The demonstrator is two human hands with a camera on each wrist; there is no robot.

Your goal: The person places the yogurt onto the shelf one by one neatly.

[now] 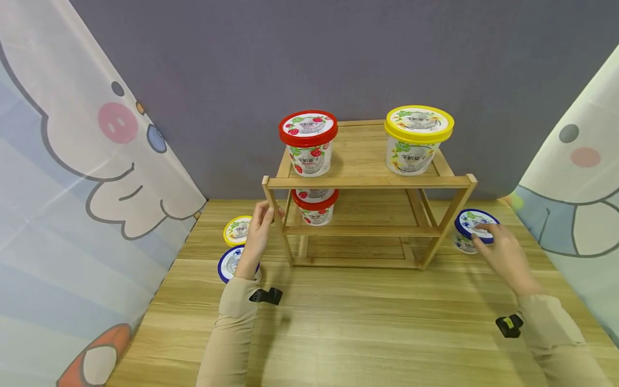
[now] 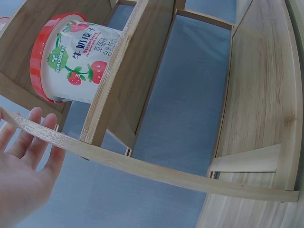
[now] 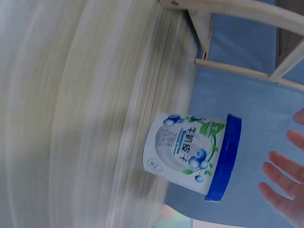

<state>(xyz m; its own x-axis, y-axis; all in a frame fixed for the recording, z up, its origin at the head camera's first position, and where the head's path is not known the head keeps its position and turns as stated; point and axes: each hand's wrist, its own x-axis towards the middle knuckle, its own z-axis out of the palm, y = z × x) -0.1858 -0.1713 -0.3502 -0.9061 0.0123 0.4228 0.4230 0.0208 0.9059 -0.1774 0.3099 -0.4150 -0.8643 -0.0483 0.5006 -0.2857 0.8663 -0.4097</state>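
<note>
My left hand (image 1: 260, 228) is at the left upright of a wooden three-tier rack (image 1: 369, 183). In the left wrist view its loosely bent fingers (image 2: 35, 147) reach past the upright, with the thumb out of sight; contact is unclear. A strawberry tub with a red lid (image 2: 76, 57) stands on a shelf beside that hand. Over on the right, my right hand (image 1: 505, 258) hovers with spread fingers at a blueberry tub with a blue lid (image 1: 476, 226). The right wrist view shows those fingers (image 3: 285, 166) apart from the upright blueberry tub (image 3: 190, 154).
On the rack's top stand a red-lidded tub (image 1: 309, 142) and a yellow-lidded tub (image 1: 418, 140); another red-lidded tub (image 1: 316, 207) is on the middle shelf. Left of the rack are a yellow-lidded tub (image 1: 237, 230) and a blue-lidded tub (image 1: 229, 263), partly hidden by my left arm.
</note>
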